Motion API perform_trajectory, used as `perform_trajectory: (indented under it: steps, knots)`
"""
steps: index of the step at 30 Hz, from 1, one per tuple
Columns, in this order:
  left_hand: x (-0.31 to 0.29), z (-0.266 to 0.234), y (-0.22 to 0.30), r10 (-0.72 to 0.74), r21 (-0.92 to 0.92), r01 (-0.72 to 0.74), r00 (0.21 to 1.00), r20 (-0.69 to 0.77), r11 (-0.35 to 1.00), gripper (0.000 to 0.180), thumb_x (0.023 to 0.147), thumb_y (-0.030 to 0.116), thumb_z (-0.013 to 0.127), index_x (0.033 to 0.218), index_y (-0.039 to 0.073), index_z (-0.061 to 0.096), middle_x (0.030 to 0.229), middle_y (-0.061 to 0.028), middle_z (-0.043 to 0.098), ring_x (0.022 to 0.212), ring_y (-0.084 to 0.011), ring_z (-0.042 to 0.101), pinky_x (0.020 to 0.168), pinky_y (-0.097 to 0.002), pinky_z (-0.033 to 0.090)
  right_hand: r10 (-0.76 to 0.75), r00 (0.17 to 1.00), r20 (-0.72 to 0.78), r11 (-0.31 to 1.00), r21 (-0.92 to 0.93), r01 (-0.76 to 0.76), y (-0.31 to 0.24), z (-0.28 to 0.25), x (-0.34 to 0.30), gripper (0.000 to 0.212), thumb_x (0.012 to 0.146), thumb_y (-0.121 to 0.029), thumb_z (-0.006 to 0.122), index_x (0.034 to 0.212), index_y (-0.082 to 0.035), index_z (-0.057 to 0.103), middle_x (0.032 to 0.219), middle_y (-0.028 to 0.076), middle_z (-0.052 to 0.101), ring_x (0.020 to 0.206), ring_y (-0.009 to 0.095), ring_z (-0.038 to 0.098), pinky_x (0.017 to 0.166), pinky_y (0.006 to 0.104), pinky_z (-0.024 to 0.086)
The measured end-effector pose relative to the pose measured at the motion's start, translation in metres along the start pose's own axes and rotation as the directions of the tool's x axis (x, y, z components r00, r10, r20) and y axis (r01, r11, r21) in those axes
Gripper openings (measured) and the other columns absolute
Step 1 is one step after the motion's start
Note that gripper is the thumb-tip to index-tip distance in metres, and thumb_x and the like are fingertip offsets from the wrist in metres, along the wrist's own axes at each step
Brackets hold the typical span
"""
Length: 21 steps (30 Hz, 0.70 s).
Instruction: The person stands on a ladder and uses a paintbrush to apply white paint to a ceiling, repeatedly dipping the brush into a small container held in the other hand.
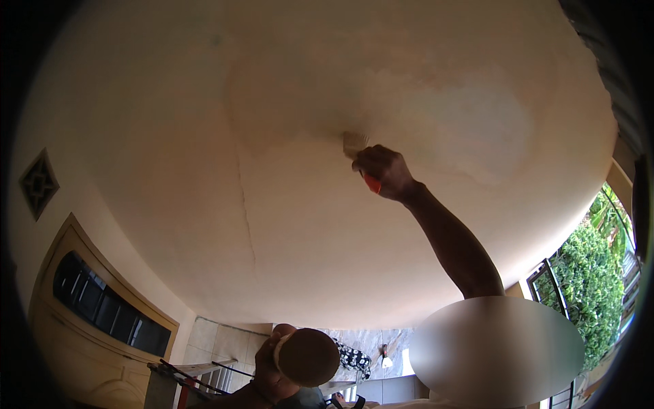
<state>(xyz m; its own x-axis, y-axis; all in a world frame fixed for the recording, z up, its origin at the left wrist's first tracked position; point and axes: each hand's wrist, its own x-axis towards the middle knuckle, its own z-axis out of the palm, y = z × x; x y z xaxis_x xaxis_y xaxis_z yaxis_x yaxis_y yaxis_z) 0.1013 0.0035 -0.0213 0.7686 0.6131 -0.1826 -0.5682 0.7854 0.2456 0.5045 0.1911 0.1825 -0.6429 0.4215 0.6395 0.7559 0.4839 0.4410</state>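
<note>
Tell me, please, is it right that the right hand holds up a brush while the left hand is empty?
Not quite: the left hand is holding a round container, as the head view shows. The right hand does hold up a brush.

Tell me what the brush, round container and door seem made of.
Brush: pale, streaky head suggests bristles; its bright red handle could be plastic or painted wood. Round container: dull brown face, perhaps plastic, but too dark to tell. Door: tan with a soft sheen, probably painted or varnished wood.
</note>
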Motion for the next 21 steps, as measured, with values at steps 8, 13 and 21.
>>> perform_trajectory:
  steps: [8,13,21]
  knots:
    - [-0.005,0.003,0.001,0.003,-0.015,-0.002,1.000,0.023,1.000,0.037,0.104,0.047,0.056,0.120,0.014,0.059,0.124,-0.0135,0.067,0.119,-0.0348,0.064,0.101,-0.0576,0.053,0.487,0.868,-0.097,0.809,0.425,-0.407,0.118,-0.132,0.080,0.004,0.090,-0.004,0.074,0.090,-0.006,0.070,0.092,0.000,0.073,0.091,0.012,0.069,0.087,0.0287,0.053]
    - [-0.004,0.001,-0.001,0.018,-0.075,-0.016,0.999,0.028,0.997,0.030,0.104,0.042,0.058,0.117,0.015,0.059,0.122,-0.0143,0.067,0.119,-0.0354,0.064,0.100,-0.0571,0.054,0.026,0.834,-0.551,0.945,-0.258,-0.200,0.141,-0.195,0.120,0.006,0.090,-0.008,0.074,0.093,-0.013,0.072,0.096,0.002,0.074,0.087,0.021,0.071,0.072,0.0333,0.058]
    - [0.001,-0.002,-0.001,0.008,-0.078,-0.004,0.999,0.048,0.997,0.026,0.103,0.039,0.059,0.113,0.015,0.058,0.119,-0.0161,0.067,0.116,-0.0361,0.065,0.098,-0.0565,0.056,-0.002,0.917,-0.400,0.951,-0.284,-0.121,0.085,-0.069,0.059,0.023,0.076,-0.003,0.074,0.092,-0.019,0.071,0.093,0.003,0.070,0.085,0.026,0.068,0.070,0.0387,0.058]
